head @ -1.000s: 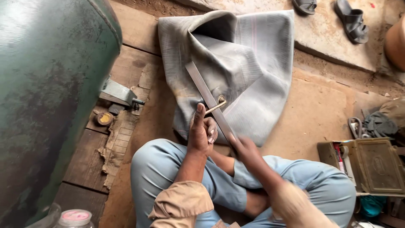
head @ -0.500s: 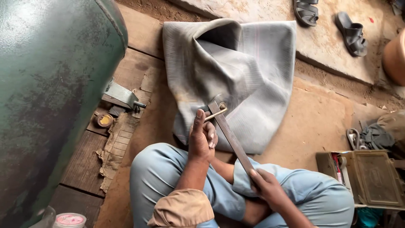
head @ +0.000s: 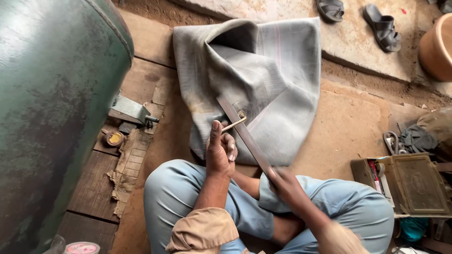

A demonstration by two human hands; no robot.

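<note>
Big dark-green metal tank (head: 56, 117) is looming at the person's left. Folded grey rubber inner tube (head: 273, 80) is lying on the floor ahead, its valve seemingly unfinished. Left hand (head: 220, 150) is pinching the thin brass valve stem (head: 234, 123); right hand (head: 287, 186) is gripping a long flat metal file (head: 245, 136) laid across it. Olive metal box (head: 414, 186), label unreadable, is sitting right.

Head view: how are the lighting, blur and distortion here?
Head view: soft, even daylight with faint shadows and no glare; the left hand, metal strip and grey inner tube are sharp; the right hand is slightly smeared, its forearm more so; the green tank bulges at the frame edge.
</note>
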